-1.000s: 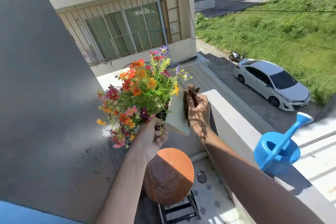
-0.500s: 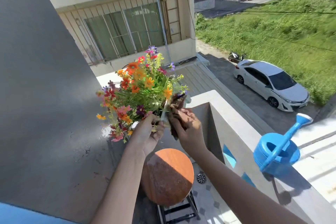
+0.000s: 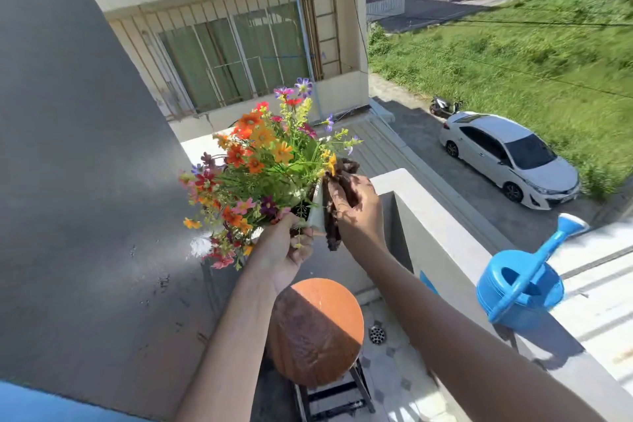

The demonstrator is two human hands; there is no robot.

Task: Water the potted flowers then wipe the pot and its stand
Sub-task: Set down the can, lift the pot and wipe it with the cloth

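A dark grey wall [image 3: 78, 181] fills the left side, and a pale balcony parapet [image 3: 442, 226] runs from the middle down to the lower right, its top in full sun. Beyond it a white car [image 3: 510, 159] is parked on the road below, next to a stretch of green grass [image 3: 513, 55]. On the parapet's top, well to the right of the hands, sits a blue watering can [image 3: 520, 288] with its spout angled up and to the right. Below the hands stands the stand [image 3: 317, 331] — a round orange-brown top on a dark frame, half lit and half in shade, with nothing on it. Above it, lifted off the stand and tilted so its flowers [image 3: 260, 164] lean up and left, is the white pot [image 3: 317, 212]; only a narrow strip of its side shows between the two hands. The left hand [image 3: 284, 250] grips the pot from underneath at its rim, fingers curled round the edge among the stems. The right hand [image 3: 356, 205] clutches a dark brown cloth [image 3: 334, 216] and presses it against the pot's right side — the cloth bunches above the fingers near the blossoms and hangs down past the pot's lower edge. A small round floor drain [image 3: 377, 335] sits on the tiled floor just right of the stand.
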